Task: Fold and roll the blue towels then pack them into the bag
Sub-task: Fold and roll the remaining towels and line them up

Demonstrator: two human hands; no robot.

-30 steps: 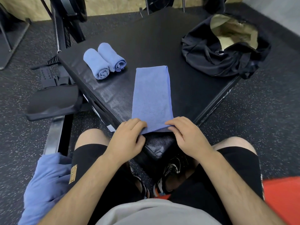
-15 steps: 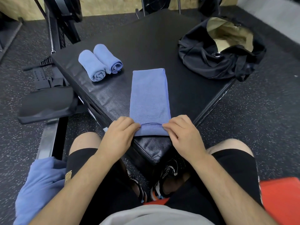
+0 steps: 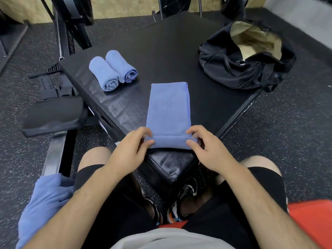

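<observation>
A blue towel [image 3: 168, 108], folded into a long strip, lies on the black padded box [image 3: 161, 56], running away from me. Its near end is turned over into a short roll at the box's near corner. My left hand [image 3: 133, 148] pinches the roll's left end and my right hand [image 3: 206, 150] pinches its right end. Two rolled blue towels [image 3: 111, 71] lie side by side at the box's left. The black bag [image 3: 246, 62] sits open at the box's right corner, its tan lining showing.
Another loose blue towel [image 3: 46, 202] lies bunched on my left thigh. A black bench pad [image 3: 53, 114] and metal frame stand to the left on the speckled floor. A red surface [image 3: 312, 220] shows at the lower right. Rack posts stand behind the box.
Both hands have turned the towel's near edge over from flat into a short roll, and their fingers have curled round its ends.
</observation>
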